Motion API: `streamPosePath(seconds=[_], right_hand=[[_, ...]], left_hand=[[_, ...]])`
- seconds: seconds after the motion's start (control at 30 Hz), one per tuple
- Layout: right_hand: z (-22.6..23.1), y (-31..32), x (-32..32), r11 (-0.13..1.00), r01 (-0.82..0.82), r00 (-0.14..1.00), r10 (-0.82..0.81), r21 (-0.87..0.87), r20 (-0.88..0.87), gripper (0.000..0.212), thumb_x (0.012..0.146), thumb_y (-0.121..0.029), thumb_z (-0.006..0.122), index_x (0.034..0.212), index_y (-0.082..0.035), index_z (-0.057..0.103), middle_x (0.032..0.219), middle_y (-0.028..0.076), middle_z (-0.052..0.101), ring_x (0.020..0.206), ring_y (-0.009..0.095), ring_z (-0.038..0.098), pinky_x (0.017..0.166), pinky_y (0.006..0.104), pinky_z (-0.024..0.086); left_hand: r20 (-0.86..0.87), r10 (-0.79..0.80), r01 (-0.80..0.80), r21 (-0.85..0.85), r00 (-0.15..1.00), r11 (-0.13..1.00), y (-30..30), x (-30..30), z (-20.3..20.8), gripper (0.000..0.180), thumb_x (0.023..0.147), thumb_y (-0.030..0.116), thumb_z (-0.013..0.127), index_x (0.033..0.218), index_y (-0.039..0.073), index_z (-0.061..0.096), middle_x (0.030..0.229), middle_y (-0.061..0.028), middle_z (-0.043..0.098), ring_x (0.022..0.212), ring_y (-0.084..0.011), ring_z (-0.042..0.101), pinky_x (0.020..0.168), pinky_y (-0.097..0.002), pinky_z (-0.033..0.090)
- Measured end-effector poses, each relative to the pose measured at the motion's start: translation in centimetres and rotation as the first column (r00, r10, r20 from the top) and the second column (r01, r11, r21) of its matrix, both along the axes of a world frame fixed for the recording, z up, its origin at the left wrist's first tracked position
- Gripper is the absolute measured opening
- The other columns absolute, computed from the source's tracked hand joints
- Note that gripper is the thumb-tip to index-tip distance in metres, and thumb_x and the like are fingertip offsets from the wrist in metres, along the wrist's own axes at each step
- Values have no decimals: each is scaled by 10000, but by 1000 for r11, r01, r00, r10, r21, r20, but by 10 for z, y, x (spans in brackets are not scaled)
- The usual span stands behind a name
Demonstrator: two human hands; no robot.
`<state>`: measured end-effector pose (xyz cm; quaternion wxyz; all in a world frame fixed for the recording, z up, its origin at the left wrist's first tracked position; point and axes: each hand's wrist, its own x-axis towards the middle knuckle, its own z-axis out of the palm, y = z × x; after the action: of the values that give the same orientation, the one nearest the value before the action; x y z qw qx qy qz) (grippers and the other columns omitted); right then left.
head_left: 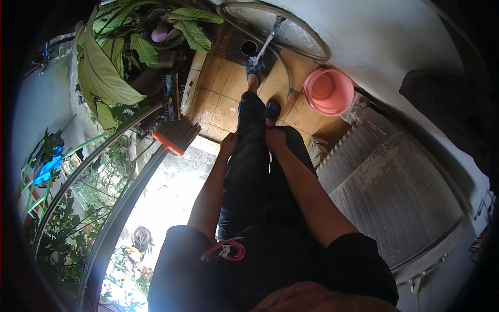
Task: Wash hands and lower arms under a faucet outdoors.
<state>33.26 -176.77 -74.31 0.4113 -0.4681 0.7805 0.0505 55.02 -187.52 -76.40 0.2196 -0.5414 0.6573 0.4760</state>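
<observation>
My left hand (229, 144) is closed on the outer side of a dark trouser leg (251, 117), at about the knee of my stretched-out leg. On the other side of that leg, my right hand (275, 139) is closed too, against the dark cloth; its fingertips are hidden. The leg reaches forward to a dark shoe (253, 66), which sits under white water (265, 47) running from a tap (278, 23). My other dark shoe (273, 109) stands on the yellow-brown tiles (223, 101).
A pink bucket (328, 92) stands at the right, near a ridged grey washboard slab (384, 187). A round dark drain opening (249, 48) lies beside the water. Leafy plants (112, 62), an orange-headed broom (174, 136) and a brush (171, 98) are at the left.
</observation>
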Motion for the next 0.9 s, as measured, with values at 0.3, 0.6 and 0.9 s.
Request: streamPosePath(seconds=[0.3, 0.6, 0.9], right_hand=[[42, 8, -37, 994, 65, 918, -92, 84, 387, 314, 878, -235, 510, 1136, -91, 617, 1036, 191, 668, 1018, 358, 631, 872, 451, 501], [57, 24, -39, 981, 193, 857, -156, -25, 490, 386, 854, -288, 570, 1177, -78, 597, 1072, 193, 656, 1021, 370, 620, 882, 452, 488], [69, 20, -26, 989, 139, 866, -97, -49, 491, 362, 851, -284, 581, 1148, -79, 609, 1085, 190, 653, 1027, 376, 615, 879, 452, 491]], left_hand=[[-229, -83, 82, -15, 970, 997, 12, 12, 33, 385, 986, 233, 341, 1193, 3, 571, 1141, -231, 623, 1068, -375, 599, 952, -430, 464], [-173, 12, -5, 43, 985, 999, 21, 13, 41, 399, 968, 186, 352, 1286, 12, 518, 1178, -245, 609, 1102, -372, 590, 974, -434, 450], [-186, -11, 21, 49, 982, 999, 28, 39, 38, 394, 953, 190, 383, 1281, 21, 520, 1158, -232, 622, 1081, -370, 602, 938, -440, 471]])
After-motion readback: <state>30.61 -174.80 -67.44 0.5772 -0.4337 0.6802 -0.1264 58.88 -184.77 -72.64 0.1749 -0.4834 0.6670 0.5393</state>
